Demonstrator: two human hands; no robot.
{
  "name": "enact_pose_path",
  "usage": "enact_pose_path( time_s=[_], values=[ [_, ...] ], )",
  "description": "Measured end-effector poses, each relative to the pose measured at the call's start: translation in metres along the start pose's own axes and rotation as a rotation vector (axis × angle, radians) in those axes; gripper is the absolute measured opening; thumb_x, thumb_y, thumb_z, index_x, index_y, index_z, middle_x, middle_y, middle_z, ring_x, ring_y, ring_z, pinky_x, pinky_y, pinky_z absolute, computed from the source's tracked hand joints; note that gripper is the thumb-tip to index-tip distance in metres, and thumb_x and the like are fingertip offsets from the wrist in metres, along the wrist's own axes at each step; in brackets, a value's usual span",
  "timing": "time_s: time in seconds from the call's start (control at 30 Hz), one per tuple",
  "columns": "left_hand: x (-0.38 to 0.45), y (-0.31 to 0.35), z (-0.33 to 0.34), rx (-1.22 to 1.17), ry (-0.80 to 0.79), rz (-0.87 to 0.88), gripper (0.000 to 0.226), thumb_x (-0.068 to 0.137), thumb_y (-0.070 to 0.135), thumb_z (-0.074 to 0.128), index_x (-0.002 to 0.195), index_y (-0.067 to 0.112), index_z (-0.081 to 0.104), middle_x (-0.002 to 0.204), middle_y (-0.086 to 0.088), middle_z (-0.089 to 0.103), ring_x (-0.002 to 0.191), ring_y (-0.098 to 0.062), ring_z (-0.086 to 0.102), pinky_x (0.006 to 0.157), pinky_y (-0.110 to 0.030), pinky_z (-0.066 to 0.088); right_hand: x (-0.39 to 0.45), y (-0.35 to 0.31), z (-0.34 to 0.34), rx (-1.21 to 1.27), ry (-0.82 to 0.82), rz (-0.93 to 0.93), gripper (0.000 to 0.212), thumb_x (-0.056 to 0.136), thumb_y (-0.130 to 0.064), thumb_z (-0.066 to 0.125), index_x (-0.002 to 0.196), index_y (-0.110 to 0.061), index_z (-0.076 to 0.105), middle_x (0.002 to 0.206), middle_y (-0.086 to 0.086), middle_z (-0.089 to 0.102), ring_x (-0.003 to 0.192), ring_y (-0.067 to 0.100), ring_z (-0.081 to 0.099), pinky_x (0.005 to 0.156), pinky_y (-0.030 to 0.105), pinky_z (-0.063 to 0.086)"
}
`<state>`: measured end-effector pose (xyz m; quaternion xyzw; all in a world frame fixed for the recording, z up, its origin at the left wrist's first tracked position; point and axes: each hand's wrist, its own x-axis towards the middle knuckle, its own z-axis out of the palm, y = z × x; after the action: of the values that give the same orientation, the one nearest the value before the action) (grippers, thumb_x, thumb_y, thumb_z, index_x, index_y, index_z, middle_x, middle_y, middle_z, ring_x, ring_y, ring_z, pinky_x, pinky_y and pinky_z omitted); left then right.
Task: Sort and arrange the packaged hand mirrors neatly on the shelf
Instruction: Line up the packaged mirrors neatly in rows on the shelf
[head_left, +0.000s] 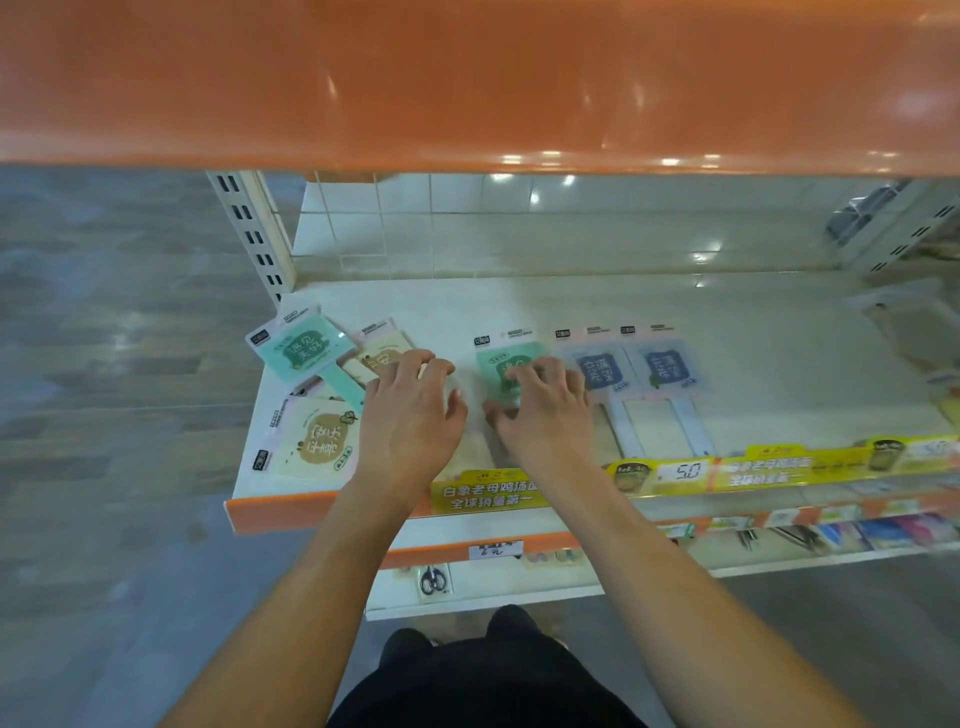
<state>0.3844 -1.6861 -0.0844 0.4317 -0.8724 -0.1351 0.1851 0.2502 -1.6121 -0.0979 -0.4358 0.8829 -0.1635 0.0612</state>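
Two hands work on the shelf (727, 332). Your right hand (545, 410) rests with bent fingers on a green mirror pack (501, 366); whether its grip closes on it, I cannot tell. Your left hand (410, 410) lies loosely spread over a beige mirror pack (382, 348). Two blue mirror packs (602, 364) lie just right; another green pack (301, 345) and a beige pack (311, 441) lie left.
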Motion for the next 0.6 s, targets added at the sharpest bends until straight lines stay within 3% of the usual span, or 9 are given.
enact_pose_path(
  time_s=[0.2,0.4,0.6],
  values=[
    [0.002,0.023,0.009,0.005,0.001,-0.002,0.032,0.091,0.027,0.054,0.119,0.013,0.059,0.128,-0.006,0.053,0.117,-0.029,0.051,0.094,-0.043,0.039,0.000,0.017,-0.008,0.072,0.076,-0.078,0.036,0.092,-0.041,0.055,0.123,-0.024,0.063,0.135,0.003,0.048,0.131,0.028,0.035,0.105,0.045,0.036],
    [0.013,0.070,0.031,-0.036,-0.115,0.005,0.039,0.094,0.032,0.048,0.129,0.015,0.050,0.138,-0.007,0.045,0.125,-0.025,0.043,0.101,-0.040,0.037,0.014,0.078,-0.039,0.115,0.097,0.000,0.029,0.094,-0.031,0.053,0.120,-0.024,0.063,0.135,0.004,0.048,0.129,0.030,0.036,0.104,0.043,0.036],
    [0.015,0.108,0.056,0.012,-0.189,-0.008,0.050,0.096,0.041,0.043,0.143,0.025,0.037,0.151,-0.006,0.030,0.139,-0.026,0.027,0.106,-0.040,0.031,0.025,0.124,-0.057,0.057,0.050,0.030,0.037,0.094,-0.044,0.052,0.129,-0.031,0.058,0.144,0.002,0.042,0.137,0.024,0.030,0.107,0.043,0.033]
  ],
)
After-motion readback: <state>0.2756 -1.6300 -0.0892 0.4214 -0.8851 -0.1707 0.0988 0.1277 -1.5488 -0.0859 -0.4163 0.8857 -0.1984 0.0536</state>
